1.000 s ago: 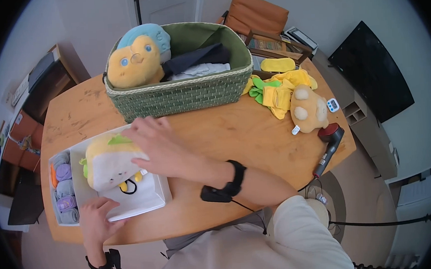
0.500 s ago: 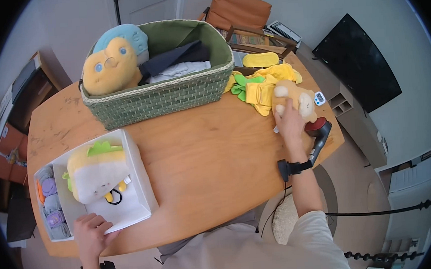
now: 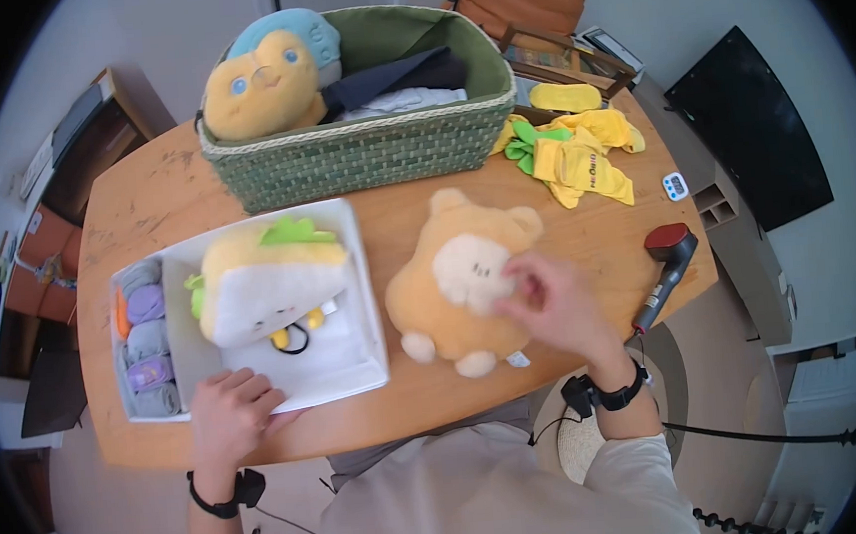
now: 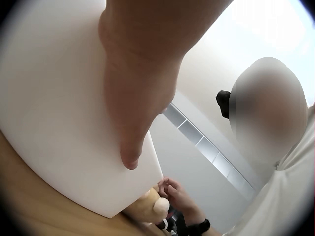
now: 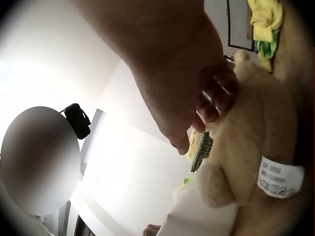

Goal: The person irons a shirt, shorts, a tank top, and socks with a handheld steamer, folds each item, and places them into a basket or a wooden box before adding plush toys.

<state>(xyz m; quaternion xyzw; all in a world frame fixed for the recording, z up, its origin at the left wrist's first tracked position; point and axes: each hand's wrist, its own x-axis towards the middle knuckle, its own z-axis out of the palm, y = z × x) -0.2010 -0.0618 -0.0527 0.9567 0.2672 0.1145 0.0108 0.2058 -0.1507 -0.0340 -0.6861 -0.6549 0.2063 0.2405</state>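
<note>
My left hand [image 3: 232, 410] grips the front wall of a white box [image 3: 370, 321], with the thumb flat on its outer side in the left wrist view. In the box's larger part lies a yellow-and-white plush toy [image 3: 266, 293] with green trim. A tan plush bear [image 3: 425, 292] with a pale muzzle lies on the table just right of the box. My right hand [image 3: 568, 315], slightly blurred, is over the bear's right side. In the right wrist view its loosely bent fingers are right at the plush [image 5: 256, 123], thumb apart from them.
Rolled grey and purple bundles [image 3: 148, 341] fill the box's left compartment. A green woven basket [image 3: 361, 158] with plush toys and cloth stands behind. Yellow clothing [image 3: 590, 166], a small timer [image 3: 675, 186] and a dark hair dryer [image 3: 662, 280] lie to the right.
My right hand left the plush in the box, reached the bear at the far right, and the bear now lies beside the box. My left hand stays at the box's front edge.
</note>
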